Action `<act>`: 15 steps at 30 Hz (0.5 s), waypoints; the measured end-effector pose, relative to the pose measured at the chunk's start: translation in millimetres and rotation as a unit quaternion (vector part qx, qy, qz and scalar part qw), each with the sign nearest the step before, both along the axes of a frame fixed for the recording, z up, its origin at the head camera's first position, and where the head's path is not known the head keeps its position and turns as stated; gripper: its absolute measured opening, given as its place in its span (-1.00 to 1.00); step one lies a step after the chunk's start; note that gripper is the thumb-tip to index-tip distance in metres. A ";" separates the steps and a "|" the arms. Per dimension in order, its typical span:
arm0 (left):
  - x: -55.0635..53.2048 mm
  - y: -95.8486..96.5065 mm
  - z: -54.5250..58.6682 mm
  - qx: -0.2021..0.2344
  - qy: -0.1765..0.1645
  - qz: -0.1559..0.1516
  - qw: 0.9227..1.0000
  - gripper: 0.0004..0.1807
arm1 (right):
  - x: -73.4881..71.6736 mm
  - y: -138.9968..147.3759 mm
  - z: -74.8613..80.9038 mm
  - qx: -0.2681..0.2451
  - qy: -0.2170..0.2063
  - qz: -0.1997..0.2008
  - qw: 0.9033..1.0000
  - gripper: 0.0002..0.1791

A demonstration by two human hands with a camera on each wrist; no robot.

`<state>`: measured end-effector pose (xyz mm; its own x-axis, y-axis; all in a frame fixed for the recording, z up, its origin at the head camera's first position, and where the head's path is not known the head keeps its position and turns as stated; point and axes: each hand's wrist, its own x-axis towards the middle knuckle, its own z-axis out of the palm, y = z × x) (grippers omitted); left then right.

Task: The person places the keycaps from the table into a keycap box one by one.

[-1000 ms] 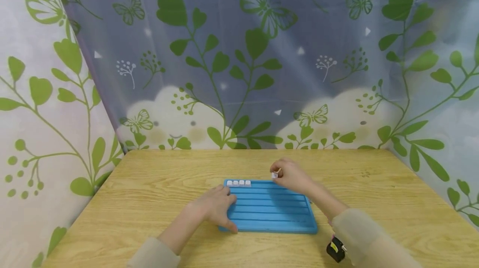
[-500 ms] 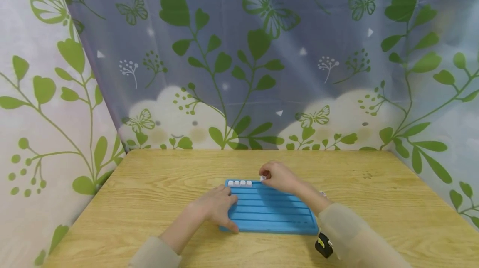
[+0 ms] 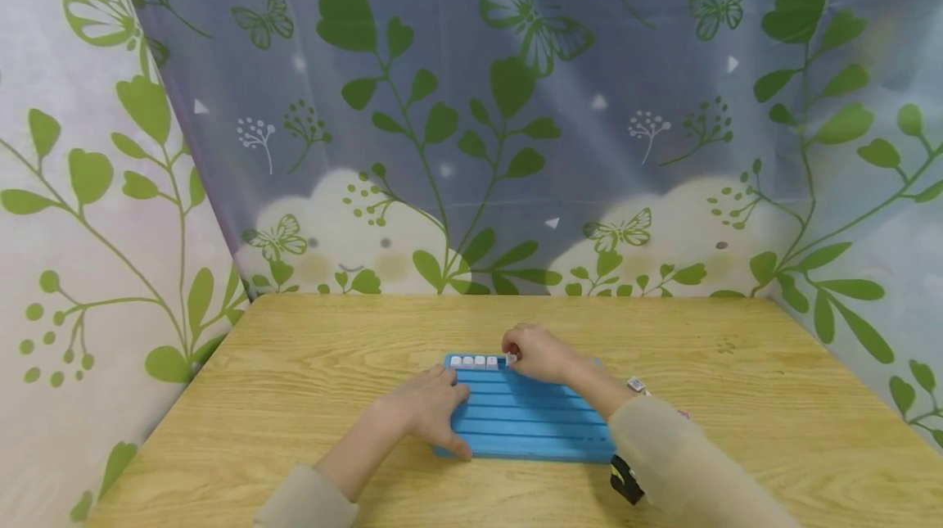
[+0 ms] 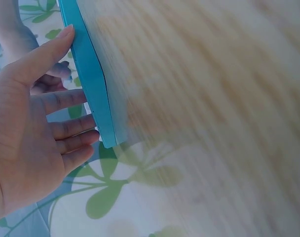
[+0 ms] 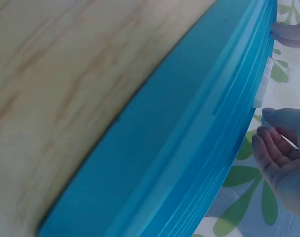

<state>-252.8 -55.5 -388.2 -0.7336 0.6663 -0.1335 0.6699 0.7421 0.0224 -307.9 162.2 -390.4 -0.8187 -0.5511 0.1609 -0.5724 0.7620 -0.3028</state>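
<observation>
Backdrop: behind everything I am seeing a printed curtain point(image 3: 412, 102) hanging, with green leaves, butterflies and pale clouds.
Table: the wood-grain tabletop point(image 3: 354, 331) is filling the lower middle of my head view.
Tray: the blue ridged tray point(image 3: 530, 409) is lying flat on the tabletop, between the two hands.
Sleeve: the beige right sleeve point(image 3: 692, 462) is covering part of the tray's near right corner.
Left hand: I am watching the left hand point(image 3: 430, 405) spreading, its thumb and fingers touching the tray's left end.
Right hand: the right hand point(image 3: 541, 354) is pinching one small white block between thumb and fingertips.
Row: four white blocks point(image 3: 474, 363) are sitting side by side in the tray's far left corner.
Pinched block: the small white block point(image 3: 512, 359) is standing just right of that row, over the far groove; I am not managing to tell whether it is touching the tray.
</observation>
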 end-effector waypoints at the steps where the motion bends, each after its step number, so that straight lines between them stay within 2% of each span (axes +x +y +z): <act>1: 0.0 0.0 0.3 0.000 0.000 0.001 1.000 -0.16 | -0.3 -0.7 -0.3 -0.001 -0.001 -0.002 1.000 -0.85; 9: 0.0 0.3 1.1 -0.002 -0.003 0.001 1.000 -0.17 | -1.4 -4.8 -2.3 -0.004 -0.021 -0.008 1.000 -0.87; 15: 0.8 0.5 1.6 -0.002 -0.001 -0.001 1.000 -0.19 | -1.7 -6.2 -5.0 0.001 -0.014 -0.011 1.000 -0.87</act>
<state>-252.0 -55.1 -386.6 -0.7319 0.6674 -0.1376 0.6716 0.7407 0.0201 -309.6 156.0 -395.4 -0.8353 -0.5327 0.1358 -0.5461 0.7754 -0.3170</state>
